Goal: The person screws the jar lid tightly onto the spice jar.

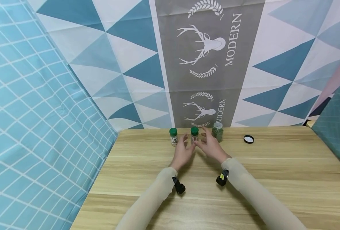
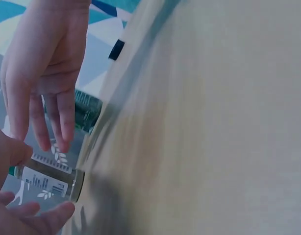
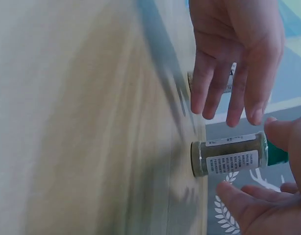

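Note:
A spice jar with a green cap [image 1: 194,131] stands upright near the table's back edge, between both hands. My left hand [image 1: 183,154] is at its left, with fingers spread and apart from it. On the other side, my right hand [image 1: 211,148] has its fingers extended around the jar without a visible grip. White labels show on the jar's body [image 3: 231,155] in the right wrist view. A second green-capped jar [image 1: 173,137] stands just left of the left hand. Behind the right hand is a glass jar [image 1: 217,132] with green contents, its top lidless.
A round black lid [image 1: 249,139] lies on the wooden table [image 1: 273,179], right of the glass jar. A patterned cloth [image 1: 204,76] hangs behind the table's back edge. Blue checked cloth [image 1: 43,127] covers the left side.

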A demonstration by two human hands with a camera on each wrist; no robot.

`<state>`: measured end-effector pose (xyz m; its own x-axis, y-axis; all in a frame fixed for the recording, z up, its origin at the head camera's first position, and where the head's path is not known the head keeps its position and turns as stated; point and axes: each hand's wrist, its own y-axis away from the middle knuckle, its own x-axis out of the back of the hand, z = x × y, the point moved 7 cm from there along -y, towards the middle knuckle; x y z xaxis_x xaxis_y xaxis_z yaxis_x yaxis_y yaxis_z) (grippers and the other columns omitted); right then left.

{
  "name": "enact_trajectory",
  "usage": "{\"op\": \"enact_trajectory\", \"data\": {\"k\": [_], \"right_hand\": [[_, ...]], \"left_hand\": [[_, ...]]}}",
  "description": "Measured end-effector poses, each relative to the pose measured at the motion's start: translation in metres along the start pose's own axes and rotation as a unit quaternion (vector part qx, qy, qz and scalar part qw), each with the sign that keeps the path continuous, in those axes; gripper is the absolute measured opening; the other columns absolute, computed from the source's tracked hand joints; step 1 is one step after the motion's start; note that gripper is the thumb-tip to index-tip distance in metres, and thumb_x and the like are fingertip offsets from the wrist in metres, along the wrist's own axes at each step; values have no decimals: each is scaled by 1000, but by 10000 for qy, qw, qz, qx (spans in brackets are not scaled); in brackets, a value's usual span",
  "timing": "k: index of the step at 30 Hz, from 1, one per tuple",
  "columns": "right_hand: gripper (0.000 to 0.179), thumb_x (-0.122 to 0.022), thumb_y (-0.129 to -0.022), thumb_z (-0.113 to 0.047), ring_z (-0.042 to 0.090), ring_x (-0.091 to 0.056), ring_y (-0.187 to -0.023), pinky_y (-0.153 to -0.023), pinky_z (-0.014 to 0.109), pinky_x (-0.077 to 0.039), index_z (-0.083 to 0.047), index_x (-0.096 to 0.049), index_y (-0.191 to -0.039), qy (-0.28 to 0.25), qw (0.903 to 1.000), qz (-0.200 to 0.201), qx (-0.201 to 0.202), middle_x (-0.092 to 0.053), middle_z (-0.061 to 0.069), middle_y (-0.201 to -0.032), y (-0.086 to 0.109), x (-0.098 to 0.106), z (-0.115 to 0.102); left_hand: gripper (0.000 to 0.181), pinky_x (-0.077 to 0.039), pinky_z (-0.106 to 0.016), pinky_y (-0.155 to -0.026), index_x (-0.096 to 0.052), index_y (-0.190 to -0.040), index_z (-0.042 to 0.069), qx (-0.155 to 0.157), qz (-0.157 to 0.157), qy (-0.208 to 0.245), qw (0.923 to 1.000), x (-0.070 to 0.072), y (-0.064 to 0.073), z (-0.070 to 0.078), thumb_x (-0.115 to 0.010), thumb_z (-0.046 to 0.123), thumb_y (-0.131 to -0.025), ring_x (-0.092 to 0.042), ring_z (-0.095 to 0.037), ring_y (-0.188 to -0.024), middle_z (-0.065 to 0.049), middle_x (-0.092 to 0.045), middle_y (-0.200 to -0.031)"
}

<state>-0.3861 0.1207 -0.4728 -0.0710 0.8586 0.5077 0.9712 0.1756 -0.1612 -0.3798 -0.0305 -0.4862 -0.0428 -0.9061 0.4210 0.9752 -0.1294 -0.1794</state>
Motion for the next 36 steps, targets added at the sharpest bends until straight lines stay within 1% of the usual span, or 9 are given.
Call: {"op": "enact_trajectory", "data": {"k": [6,12,16,19,24,27,29,33,36], "right_hand": [[97,-76,-96,-28,52,-57,-128,-105,56,-53,-11,-9,-164,39,9995,-201,248,-41,33,-155,22,3,-6],[90,-73,-98,-26,47,-60,-124,-101,55,-56,-10,-15,-164,112,9977,-163,644,-46,29,-151,34,23,-20],[85,-73,-98,-25,38,-64,-116,-96,51,-58,-12,-20,-163,228,9946,69,1014,-53,23,-145,34,43,-28],[82,-72,-99,-25,37,-64,-114,-94,52,-58,-14,-22,-163,159,9926,291,1167,-56,18,-142,32,59,-33],[82,-73,-98,-28,40,-54,-129,-103,60,-50,-15,-24,-163,130,9868,808,1395,-52,19,-147,28,87,-38],[86,-76,-95,-30,39,-45,-141,-110,62,-44,-16,-24,-163,281,9830,1131,1420,-46,19,-155,25,101,-37],[90,-77,-94,-35,39,-40,-146,-114,63,-39,-17,-23,-164,391,9825,1252,1322,-40,17,-161,21,107,-33],[96,-76,-92,-44,39,-29,-153,-119,68,-29,-18,-19,-165,452,9851,1286,1053,-28,11,-169,14,112,-19],[100,-75,-92,-47,40,-23,-155,-121,70,-24,-18,-15,-166,485,9876,1225,849,-21,10,-171,8,110,-6]], "left_hand": [[66,-44,-50,-117,-37,-153,-2,-288,76,236,9993,5,16,-1,-69,15,-98,-48,-45,-139,-25,-40,-157],[69,-50,-52,-111,-36,-155,3,-495,-59,199,9986,9,25,5,-71,18,-97,-47,-46,-139,-21,-39,-158],[70,-54,-56,-103,-35,-156,11,-778,-106,306,9964,13,28,18,-71,19,-97,-45,-46,-140,-18,-37,-158],[72,-55,-58,-102,-34,-157,13,-1034,-111,404,9938,16,29,29,-71,18,-97,-45,-45,-141,-17,-37,-158],[70,-56,-58,-99,-33,-158,17,-1383,11,697,9879,17,27,43,-69,16,-99,-46,-40,-142,-16,-38,-158],[70,-56,-57,-98,-33,-158,19,-1587,85,940,9828,15,26,50,-69,12,-99,-46,-40,-142,-13,-38,-158],[73,-57,-55,-98,-32,-159,17,-1706,118,996,9802,12,26,54,-70,8,-97,-46,-41,-143,-13,-36,-160],[79,-58,-48,-99,-27,-161,13,-1876,39,877,9783,3,27,59,-70,3,-96,-44,-42,-144,-19,-34,-161],[83,-57,-50,-100,-24,-162,8,-1965,-121,723,9778,-6,28,60,-71,0,-95,-43,-43,-143,-24,-34,-160]]}}
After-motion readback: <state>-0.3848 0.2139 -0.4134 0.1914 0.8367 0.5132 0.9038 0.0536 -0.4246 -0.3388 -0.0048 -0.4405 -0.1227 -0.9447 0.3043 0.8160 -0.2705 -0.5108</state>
